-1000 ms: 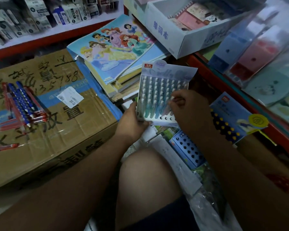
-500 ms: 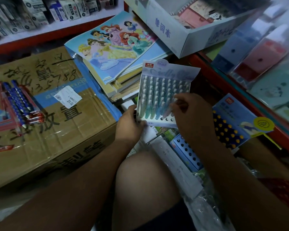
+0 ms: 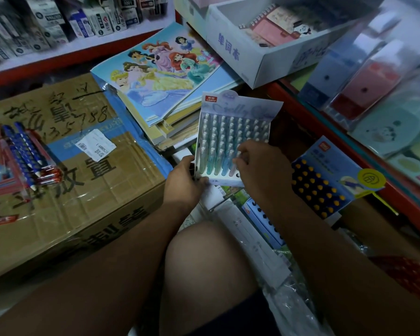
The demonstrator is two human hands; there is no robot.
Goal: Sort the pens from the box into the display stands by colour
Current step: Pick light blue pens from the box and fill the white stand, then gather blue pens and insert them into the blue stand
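Above the person's bare knee (image 3: 204,253), one pale lilac cardboard display stand (image 3: 243,109) is held tilted. It is filled with pastel pens with white caps (image 3: 222,139) standing in about eight columns; the blur hides the full count. The left hand (image 3: 183,181) grips the stand's lower left corner, thumb on the front edge. The right hand (image 3: 264,170) lies over the lower right corner with its fingers (image 3: 239,160) curled down onto the front pens; I cannot tell whether they pinch one. Two more stands lie to the right: one blue stand of yellow-tipped dark pens (image 3: 325,187) and one blue stand with open holes (image 3: 264,218). One bundle of blue and red pens (image 3: 24,154) rests at the left edge of one brown taped carton (image 3: 95,197).
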